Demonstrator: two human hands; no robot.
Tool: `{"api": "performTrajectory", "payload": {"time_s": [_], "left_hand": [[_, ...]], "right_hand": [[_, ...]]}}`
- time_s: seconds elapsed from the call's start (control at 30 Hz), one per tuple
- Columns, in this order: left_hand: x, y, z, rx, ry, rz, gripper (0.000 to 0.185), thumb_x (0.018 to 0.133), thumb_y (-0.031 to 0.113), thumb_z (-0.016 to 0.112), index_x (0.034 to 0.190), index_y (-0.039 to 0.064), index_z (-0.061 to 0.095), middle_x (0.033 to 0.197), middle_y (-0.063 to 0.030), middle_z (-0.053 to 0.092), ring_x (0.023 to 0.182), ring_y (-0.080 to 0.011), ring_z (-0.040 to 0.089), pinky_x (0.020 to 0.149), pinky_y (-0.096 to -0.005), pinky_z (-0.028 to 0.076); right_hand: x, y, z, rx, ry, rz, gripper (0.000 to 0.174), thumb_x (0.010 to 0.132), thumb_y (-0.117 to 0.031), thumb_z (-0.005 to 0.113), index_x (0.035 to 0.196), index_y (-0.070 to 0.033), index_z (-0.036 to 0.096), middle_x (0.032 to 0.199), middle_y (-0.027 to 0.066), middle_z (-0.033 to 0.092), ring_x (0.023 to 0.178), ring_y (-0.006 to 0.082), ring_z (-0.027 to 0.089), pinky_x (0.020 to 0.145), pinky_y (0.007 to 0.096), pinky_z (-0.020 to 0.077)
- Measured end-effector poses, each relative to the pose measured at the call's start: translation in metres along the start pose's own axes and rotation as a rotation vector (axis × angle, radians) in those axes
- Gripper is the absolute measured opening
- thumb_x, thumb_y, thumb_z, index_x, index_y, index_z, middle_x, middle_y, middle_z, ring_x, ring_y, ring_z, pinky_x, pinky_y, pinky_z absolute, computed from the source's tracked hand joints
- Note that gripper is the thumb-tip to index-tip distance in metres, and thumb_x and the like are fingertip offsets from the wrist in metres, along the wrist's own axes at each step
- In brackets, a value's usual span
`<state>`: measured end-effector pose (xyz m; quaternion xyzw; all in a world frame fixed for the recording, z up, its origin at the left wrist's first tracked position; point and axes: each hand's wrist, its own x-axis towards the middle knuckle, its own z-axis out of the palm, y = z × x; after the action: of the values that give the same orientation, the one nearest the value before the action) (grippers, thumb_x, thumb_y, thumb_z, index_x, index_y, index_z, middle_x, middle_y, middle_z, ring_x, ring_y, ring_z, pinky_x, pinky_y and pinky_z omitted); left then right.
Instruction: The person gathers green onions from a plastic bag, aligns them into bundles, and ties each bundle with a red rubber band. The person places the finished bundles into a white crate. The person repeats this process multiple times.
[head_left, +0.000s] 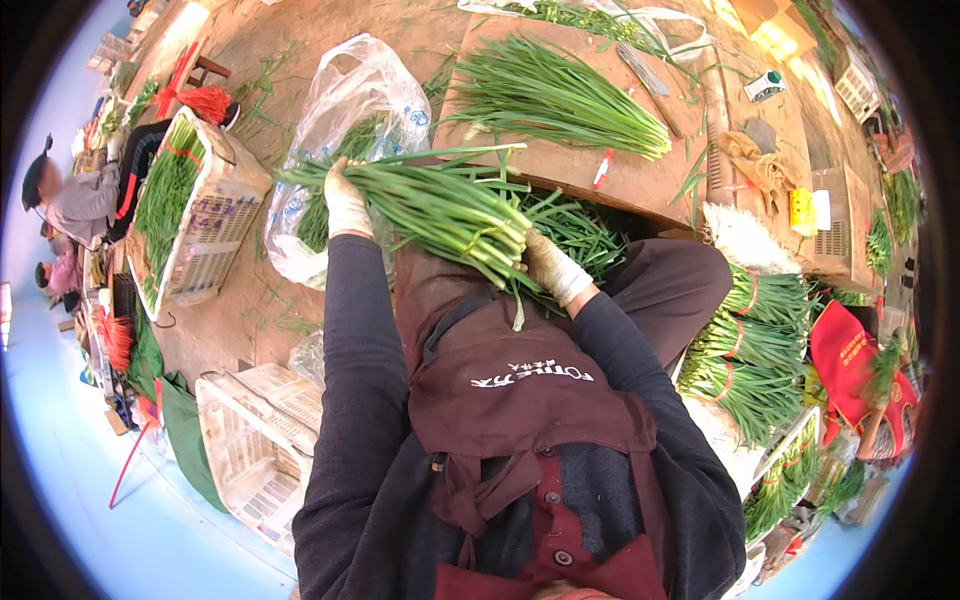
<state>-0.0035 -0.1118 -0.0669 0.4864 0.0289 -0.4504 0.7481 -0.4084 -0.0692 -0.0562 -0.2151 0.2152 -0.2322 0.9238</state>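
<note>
A loose bundle of garlic chives (442, 206) lies across both my hands above my lap. My left hand (346, 199), in a pale soiled glove, is closed around its leafy end. At the thick cut end, my right hand (553, 262) grips the stems, its fingers partly hidden beneath them. More chives (577, 232) lie loose under the bundle, by my right knee. On the low wooden board (480, 97) before me rests a larger pile of chives (562, 97). A knife (649, 82) with a wooden handle lies beside that pile.
A clear plastic bag (300, 247) holding greens stands at left. Farther left are a crate of chives (225, 217) and another crate (255, 442). Banded chive bundles (750, 360) are stacked at right. A seated person (86, 195) is at far left; another worker's red apron (847, 345) shows at right.
</note>
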Motion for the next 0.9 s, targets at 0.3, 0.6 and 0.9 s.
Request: {"api": "performTrajectory", "payload": {"time_s": [0.3,0.6,0.9], "left_hand": [[0.023,0.006,-0.012,-0.037,0.104,-0.048,0.023,0.091,0.026,0.063,0.088,0.004,0.059,0.083,-0.0111,0.062,0.079,-0.0296,0.063,0.081,-0.0475,0.054],[0.036,0.023,-0.037,-0.155,0.222,-0.011,0.032,0.087,0.017,0.065,0.106,-0.009,0.063,0.105,-0.0231,0.069,0.085,-0.0399,0.069,0.082,-0.0540,0.057],[-0.005,0.045,-0.009,-0.170,0.397,0.212,0.032,0.083,0.008,0.069,0.105,-0.013,0.061,0.100,-0.0208,0.068,0.079,-0.0351,0.069,0.074,-0.0500,0.058]], "right_hand": [[-0.050,-0.055,0.057,-0.723,0.154,-0.149,0.024,0.102,-0.025,0.056,0.110,-0.003,0.061,0.076,0.0008,0.058,0.069,0.0083,0.056,0.061,0.0203,0.0438],[-0.041,-0.058,0.064,-0.536,0.234,-0.140,0.057,0.095,-0.027,0.072,0.143,-0.006,0.047,0.102,0.0075,0.067,0.085,0.0166,0.068,0.062,0.0273,0.0520],[-0.080,-0.058,0.116,-0.780,0.069,0.274,0.014,0.098,-0.016,0.064,0.099,-0.004,0.070,0.072,-0.0008,0.061,0.058,0.0094,0.050,0.053,0.0266,0.0393]]}}
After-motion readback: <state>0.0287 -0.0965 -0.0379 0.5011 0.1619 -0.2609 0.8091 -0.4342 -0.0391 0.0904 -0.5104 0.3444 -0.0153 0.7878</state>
